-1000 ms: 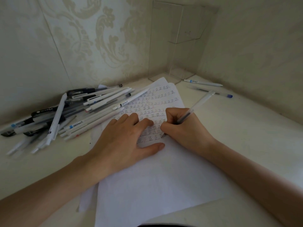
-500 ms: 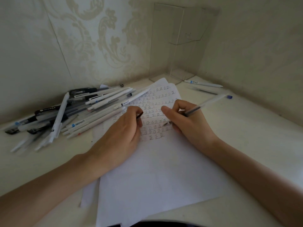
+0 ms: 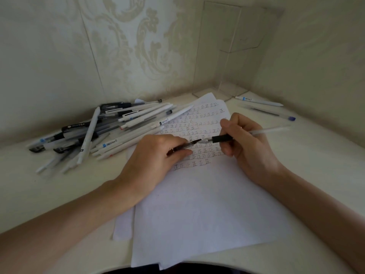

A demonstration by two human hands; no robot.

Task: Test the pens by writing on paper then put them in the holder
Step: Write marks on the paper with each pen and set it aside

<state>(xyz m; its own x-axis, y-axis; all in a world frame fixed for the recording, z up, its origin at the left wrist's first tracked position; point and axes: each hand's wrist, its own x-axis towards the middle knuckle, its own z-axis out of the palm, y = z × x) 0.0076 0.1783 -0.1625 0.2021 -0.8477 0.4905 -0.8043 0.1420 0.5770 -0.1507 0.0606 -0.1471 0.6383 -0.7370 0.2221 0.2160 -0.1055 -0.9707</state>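
My right hand [image 3: 248, 147] grips a clear-barrelled pen [image 3: 264, 131] by its black grip, lying nearly level above the paper, tip toward the left. My left hand [image 3: 156, 163] pinches a dark pen cap [image 3: 181, 147] whose open end meets the pen's tip. Under both hands lies a white paper sheet [image 3: 207, 204], its upper half filled with rows of written marks. A clear acrylic pen holder [image 3: 237, 48] stands in the far corner, and I see no pens inside it.
A pile of white and black pens [image 3: 102, 133] lies on the table to the left of the paper. Near the holder lie a white pen [image 3: 258, 101] and a blue-capped pen [image 3: 276, 114]. Walls close the corner behind and to the right.
My right hand stopped writing, lifted the pen off the paper and turned it level. My left hand left the sheet, took up the cap and brought it to the pen's tip.
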